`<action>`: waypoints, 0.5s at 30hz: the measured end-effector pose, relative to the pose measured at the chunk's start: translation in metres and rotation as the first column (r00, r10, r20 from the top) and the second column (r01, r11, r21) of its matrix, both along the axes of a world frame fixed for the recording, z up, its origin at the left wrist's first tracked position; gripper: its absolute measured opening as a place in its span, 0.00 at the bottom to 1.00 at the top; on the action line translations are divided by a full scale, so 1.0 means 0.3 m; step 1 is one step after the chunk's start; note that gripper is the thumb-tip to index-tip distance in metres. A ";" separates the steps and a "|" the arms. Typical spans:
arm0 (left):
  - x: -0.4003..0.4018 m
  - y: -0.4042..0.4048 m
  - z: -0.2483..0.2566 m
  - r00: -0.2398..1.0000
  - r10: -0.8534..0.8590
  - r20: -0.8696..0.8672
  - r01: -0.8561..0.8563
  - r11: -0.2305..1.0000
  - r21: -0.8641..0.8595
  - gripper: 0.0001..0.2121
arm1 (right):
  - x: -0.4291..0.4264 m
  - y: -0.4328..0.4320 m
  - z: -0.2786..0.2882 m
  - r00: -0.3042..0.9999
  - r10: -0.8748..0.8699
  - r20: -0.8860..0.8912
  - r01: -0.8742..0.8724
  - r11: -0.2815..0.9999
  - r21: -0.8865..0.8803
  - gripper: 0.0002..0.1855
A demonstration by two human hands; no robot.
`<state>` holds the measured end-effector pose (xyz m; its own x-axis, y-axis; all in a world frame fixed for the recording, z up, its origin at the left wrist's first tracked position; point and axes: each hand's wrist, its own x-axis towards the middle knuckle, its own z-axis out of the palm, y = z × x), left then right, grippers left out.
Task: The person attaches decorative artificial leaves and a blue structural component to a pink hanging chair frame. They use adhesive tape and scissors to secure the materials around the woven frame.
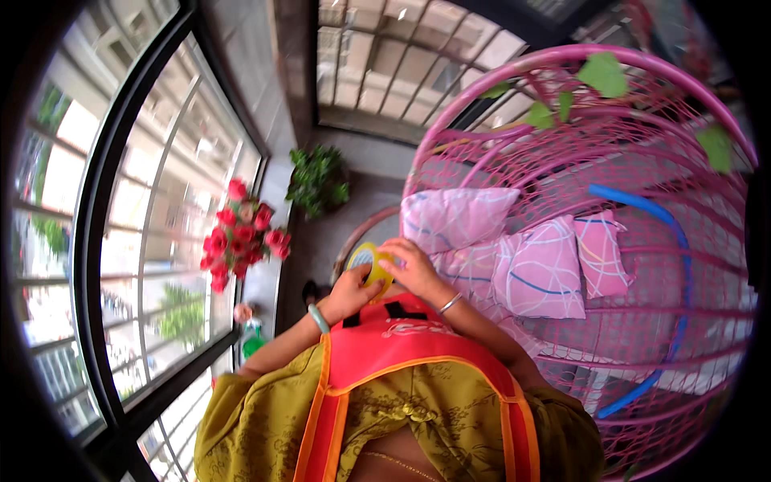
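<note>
A roll of yellow adhesive tape (380,278) is held upright between my hands, just above the top of a red apron (415,346) with orange edging. My left hand (352,292), with a pale green bangle at the wrist, grips the roll, its thumb on the near side. Against the roll's upper right edge rest the fingers of my right hand (412,268), which wears a silver bangle. Whether my right fingers hold a loose end of the tape cannot be told.
Right of me stands a pink woven hanging chair (650,241) with patterned cushions (539,268) and a blue foam tube (683,241). Red roses (241,238) are beside the barred window at left. A green potted plant (317,181) stands farther ahead, near the sill. A green bottle (253,343) is at lower left.
</note>
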<state>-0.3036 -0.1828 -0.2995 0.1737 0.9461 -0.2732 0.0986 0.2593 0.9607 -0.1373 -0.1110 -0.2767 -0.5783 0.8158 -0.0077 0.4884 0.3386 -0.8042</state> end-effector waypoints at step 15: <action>0.146 0.212 0.232 0.850 -0.446 0.279 0.446 0.892 0.068 0.11 | 0.192 0.032 0.242 0.956 -0.289 -0.043 0.256 0.755 0.604 0.05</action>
<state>-0.2599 -0.1192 -0.2298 0.6462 0.7486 -0.1485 -0.0690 0.2511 0.9655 -0.0797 -0.1013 -0.2042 -0.3433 0.7878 0.5113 0.6676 0.5876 -0.4572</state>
